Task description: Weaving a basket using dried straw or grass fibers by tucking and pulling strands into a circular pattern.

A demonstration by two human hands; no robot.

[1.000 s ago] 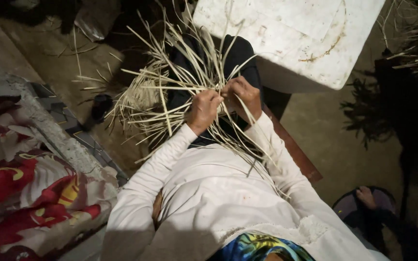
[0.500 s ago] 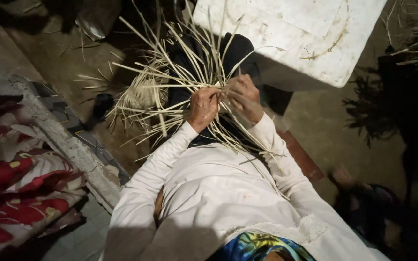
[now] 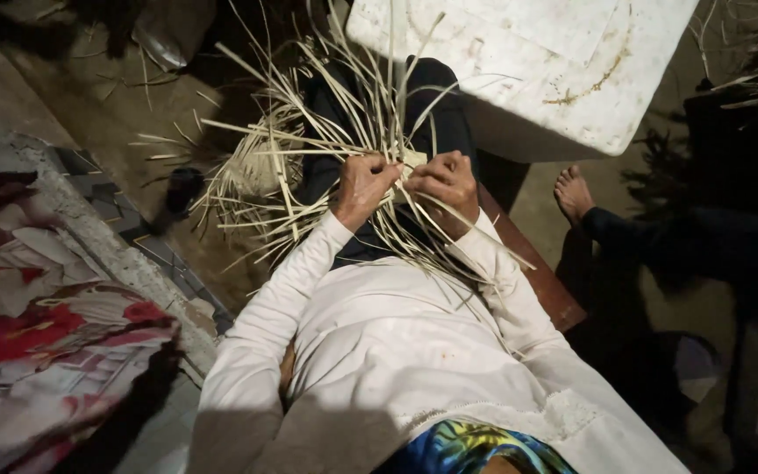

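Both hands closed on pale straw strips [image 3: 309, 149] over the lap: left hand [image 3: 361, 186] and right hand [image 3: 446, 182] pinch strands, close together. Strips fan out left and up. White foam box [image 3: 563, 61] crowds just ahead; another person's bare foot [image 3: 572, 193] right; patterned cloth [image 3: 46, 333] left.

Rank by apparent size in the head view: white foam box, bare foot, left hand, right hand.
1. White foam box, largest by far.
2. Left hand and right hand look alike; unranked.
3. Bare foot, smallest, though it lies farther away, so unsure.
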